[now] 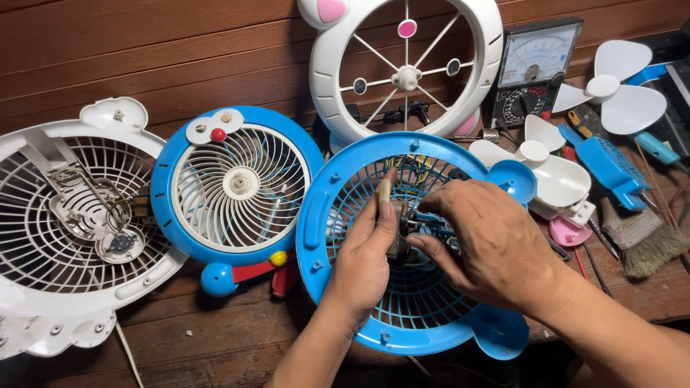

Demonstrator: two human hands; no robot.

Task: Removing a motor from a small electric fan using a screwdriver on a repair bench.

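A blue round fan housing (338, 208) with a grille lies on the wooden table in front of me. My left hand (366, 255) grips a small metal fan motor (399, 233) at the grille's centre, thumb up along its side. My right hand (492, 241) rests over the right half of the grille, its fingertips pinching the motor's right side. Coloured wires show beneath the grille behind the motor.
A blue fan front with a white grille (237, 187) lies to the left, a white fan shell (65, 230) further left. A white round guard (406, 65) leans against the wall. An analog meter (535, 68), white fan blades (611, 90), a blue part (607, 165) and a brush (643, 241) sit at right.
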